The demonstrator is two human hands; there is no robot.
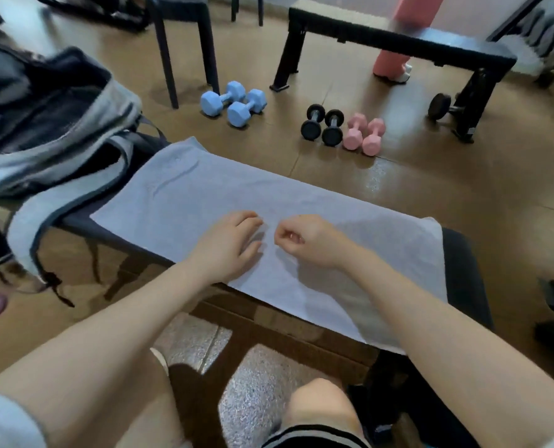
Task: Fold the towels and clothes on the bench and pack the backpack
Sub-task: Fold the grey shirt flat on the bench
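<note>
A: Nearest to us, both forearms reach over the near edge of the dark padded bench [463, 253]. What does the left hand [227, 244] do?

B: It lies flat on the pale blue terry towel [185, 195], with the fingers straight and relaxed, pressing the cloth down. It grips nothing.

A: And the right hand [304, 240]?

B: Its fingers are curled in, just beside the left hand, over the middle of the towel. It seems that they pinch a little of the cloth, but I cannot tell this for sure.

A: Where is the towel exactly?

B: It is spread flat along the bench seat, and it covers the seat almost from end to end. I judge that the folding is only starting.

A: How to do this step well?

B: First smooth the small wrinkles at the far left part. Then take two corners of one short end, bring them onto the other end, match the edges, and press the crease with a flat palm.

A: And after this?

B: The open grey and dark fabric backpack [52, 124] waits at the left end of the bench, touching the towel's corner. The folded towel must be small enough for its mouth.

A: Farther away?

B: Light blue dumbbells [233, 103] stand on the brown floor, well apart.
</note>
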